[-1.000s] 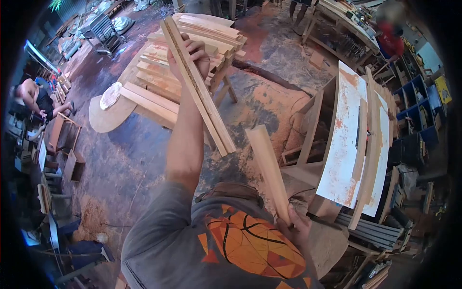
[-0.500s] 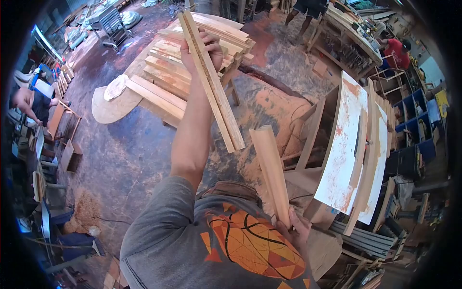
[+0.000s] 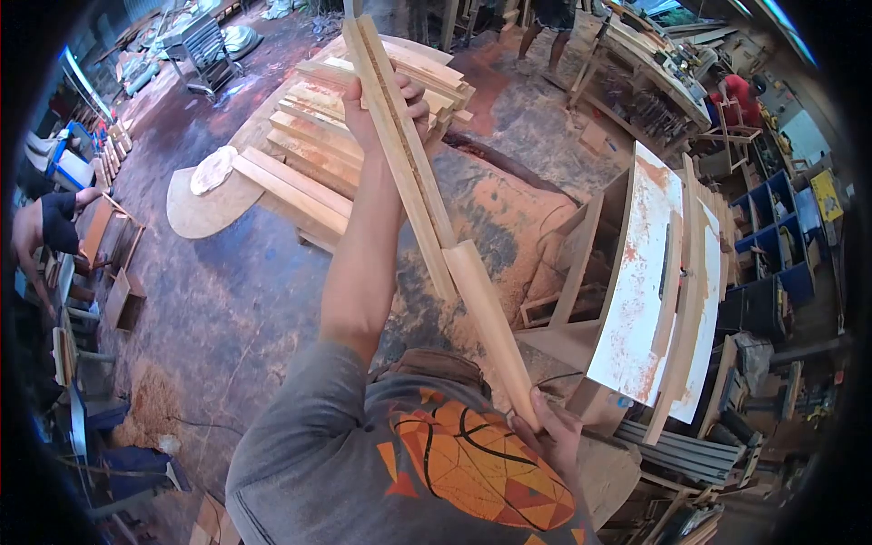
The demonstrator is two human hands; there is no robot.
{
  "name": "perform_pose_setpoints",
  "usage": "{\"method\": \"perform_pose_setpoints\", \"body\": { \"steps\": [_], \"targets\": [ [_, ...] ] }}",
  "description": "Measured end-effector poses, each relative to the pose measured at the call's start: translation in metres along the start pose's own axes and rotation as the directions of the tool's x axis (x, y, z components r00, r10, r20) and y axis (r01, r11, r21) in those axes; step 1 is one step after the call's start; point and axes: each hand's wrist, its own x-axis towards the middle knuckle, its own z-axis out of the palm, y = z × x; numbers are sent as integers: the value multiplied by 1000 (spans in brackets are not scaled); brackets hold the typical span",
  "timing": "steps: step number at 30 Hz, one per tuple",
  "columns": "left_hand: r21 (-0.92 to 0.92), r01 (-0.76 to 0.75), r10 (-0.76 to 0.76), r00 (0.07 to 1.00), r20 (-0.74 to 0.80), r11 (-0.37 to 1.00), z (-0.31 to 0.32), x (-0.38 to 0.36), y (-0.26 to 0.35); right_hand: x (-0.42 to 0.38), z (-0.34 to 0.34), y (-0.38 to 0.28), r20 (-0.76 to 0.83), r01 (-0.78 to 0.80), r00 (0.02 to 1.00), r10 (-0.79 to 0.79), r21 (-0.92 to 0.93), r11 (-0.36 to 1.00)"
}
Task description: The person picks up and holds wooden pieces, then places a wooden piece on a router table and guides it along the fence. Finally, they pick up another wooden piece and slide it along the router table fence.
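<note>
In the head view my left hand [image 3: 389,111] is stretched far out, its fingers wrapped round a long wooden strip [image 3: 397,150] with a groove along its length. The strip slants from the top middle down towards the right. My right hand [image 3: 550,425], close by my shirt, grips the lower end of a second wooden strip [image 3: 493,331], which looks smoother and more rounded. The upper end of this second strip overlaps the lower end of the grooved one, nearly in line with it.
Beyond my left arm lies a stack of wooden boards [image 3: 313,150]. On my right stands a white-topped table [image 3: 627,300] bearing long strips. Wood dust covers parts of the floor [image 3: 236,300]. One person works at far left [image 3: 41,232], another at far right [image 3: 743,98].
The second strip in my right hand has moved left and slightly down, so its upper end now meets the grooved strip's lower end. The grooved strip has shifted slightly.
</note>
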Motion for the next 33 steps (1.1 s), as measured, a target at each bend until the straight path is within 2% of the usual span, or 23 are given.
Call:
{"method": "perform_pose_setpoints", "body": {
  "steps": [1, 2, 4, 5, 7, 9, 10, 12, 13, 14, 15, 16, 17, 18, 19, 20, 22, 27, 29, 30, 32, 33],
  "targets": [
    [78, 45, -44, 999, -27, 996, 4, -3, -2, 0, 2, 1, -4, 1, 1000, -1, -5, 1000],
    [74, 46, -44, 999, -21, 996, 7, -5, -5, -1, 6, 4, -11, -12, 1000, 12, -12, 1000],
    [165, 104, -46, 945, -323, 981, 12, -11, -13, 3, 8, 1, -21, -28, 999, 28, -23, 999],
    [163, 105, -48, 947, -319, 981, 17, -14, -22, 12, 8, -5, -7, -42, 999, 42, -60, 997],
    [399, 70, 116, 898, -424, 914, 31, -18, -44, 25, 7, -10, -1, -53, 999, 53, -104, 993],
    [319, 59, 93, 893, -441, 946, 26, -23, -42, 34, 5, -12, 45, -183, 982, 184, -32, 983],
    [243, 46, 73, 885, -459, 969, 22, -21, -39, 40, 5, -11, 28, -173, 984, 175, -38, 984],
    [232, 60, 48, 901, -432, 971, 17, -25, -43, 50, 7, -12, -21, -15, 1000, 14, -35, 999],
    [315, 174, -18, 896, -443, 933, 13, -30, -46, 57, 13, -13, -96, -13, 995, 9, -39, 999],
    [393, 285, -81, 884, -461, 874, 16, -36, -50, 68, 14, -15, -105, -10, 994, 6, -42, 999],
    [543, 219, 110, 854, -509, 811, 18, -40, -71, 81, 14, -18, -125, -45, 991, 43, -16, 999],
    [543, 214, 105, 861, -497, 812, 20, -43, -74, 92, 13, -19, -145, -77, 986, 77, 9, 997],
    [527, 215, 138, 822, -552, 822, 17, -46, -78, 100, 12, -18, -158, -74, 985, 73, 2, 997],
    [511, 219, 167, 779, -605, 831, 11, -46, -81, 106, 13, -16, -103, -108, 989, 106, -19, 994],
    [477, 247, 98, 803, -588, 844, -5, -48, -73, 111, 14, -15, -47, -142, 989, 140, -41, 989],
    [478, 248, 93, 808, -582, 843, -2, -47, -74, 117, 14, -18, -57, -140, 989, 138, -41, 989],
    [447, 271, 112, 740, -663, 853, 5, -49, -72, 128, 13, -25, -9, -144, 990, 144, -13, 990],
    [466, 328, 97, 725, -682, 822, -5, -66, -60, 137, 28, -19, 15, -175, 984, 175, 4, 985],
    [442, 431, 54, 666, -744, 787, -13, -67, -59, 137, 38, -8, 29, -190, 981, 190, -16, 982],
    [441, 425, 60, 663, -746, 790, -12, -68, -59, 132, 46, 0, -8, -150, 989, 150, -39, 988],
    [473, 500, 139, 566, -812, 726, -7, -67, -55, 121, 43, 6, -35, -92, 995, 89, -65, 994],
    [481, 493, 152, 567, -810, 725, -14, -65, -47, 116, 34, -3, 43, -118, 992, 121, -60, 991]
  ]
}}
